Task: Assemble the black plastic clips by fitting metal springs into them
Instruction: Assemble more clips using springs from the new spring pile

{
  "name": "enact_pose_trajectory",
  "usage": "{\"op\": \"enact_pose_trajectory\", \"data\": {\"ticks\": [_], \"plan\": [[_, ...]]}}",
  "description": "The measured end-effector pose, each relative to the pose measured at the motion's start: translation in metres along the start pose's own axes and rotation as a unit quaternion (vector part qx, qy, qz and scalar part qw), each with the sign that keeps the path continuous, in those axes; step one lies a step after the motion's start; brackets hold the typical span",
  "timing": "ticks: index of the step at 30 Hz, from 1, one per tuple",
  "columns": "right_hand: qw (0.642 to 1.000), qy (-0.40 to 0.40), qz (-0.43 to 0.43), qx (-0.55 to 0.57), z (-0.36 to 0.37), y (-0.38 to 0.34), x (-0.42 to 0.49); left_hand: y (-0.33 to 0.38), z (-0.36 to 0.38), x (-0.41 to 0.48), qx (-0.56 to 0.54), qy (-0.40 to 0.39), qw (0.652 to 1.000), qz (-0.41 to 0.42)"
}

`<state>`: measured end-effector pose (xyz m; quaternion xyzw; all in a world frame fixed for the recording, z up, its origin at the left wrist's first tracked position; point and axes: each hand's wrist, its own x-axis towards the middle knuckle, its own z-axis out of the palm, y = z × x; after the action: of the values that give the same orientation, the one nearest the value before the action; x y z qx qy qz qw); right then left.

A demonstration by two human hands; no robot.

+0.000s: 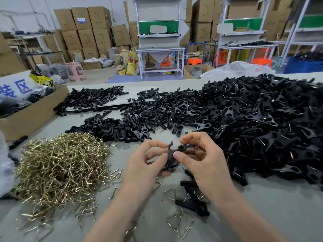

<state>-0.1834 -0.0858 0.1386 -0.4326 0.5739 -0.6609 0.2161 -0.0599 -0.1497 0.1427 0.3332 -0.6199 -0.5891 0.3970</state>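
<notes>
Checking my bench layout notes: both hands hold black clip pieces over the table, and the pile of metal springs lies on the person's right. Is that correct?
Not quite. The left hand and right hand do hold the black clip pieces over the table, but the pile of metal springs lies on the person's left; the head view shows it.

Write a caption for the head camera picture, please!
Left hand and right hand hold clip pieces between spring pile and clip heap.
</notes>
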Motion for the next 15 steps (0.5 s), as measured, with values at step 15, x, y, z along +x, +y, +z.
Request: {"op": "enact_pose_trajectory", "data": {"ticks": [15], "plan": [[0.996, -0.037, 0.077, 0.025, -0.0007, 0.0071, 0.0048, -0.0034, 0.0001, 0.0012, -0.047, -0.026, 0.999, -0.001]]}}
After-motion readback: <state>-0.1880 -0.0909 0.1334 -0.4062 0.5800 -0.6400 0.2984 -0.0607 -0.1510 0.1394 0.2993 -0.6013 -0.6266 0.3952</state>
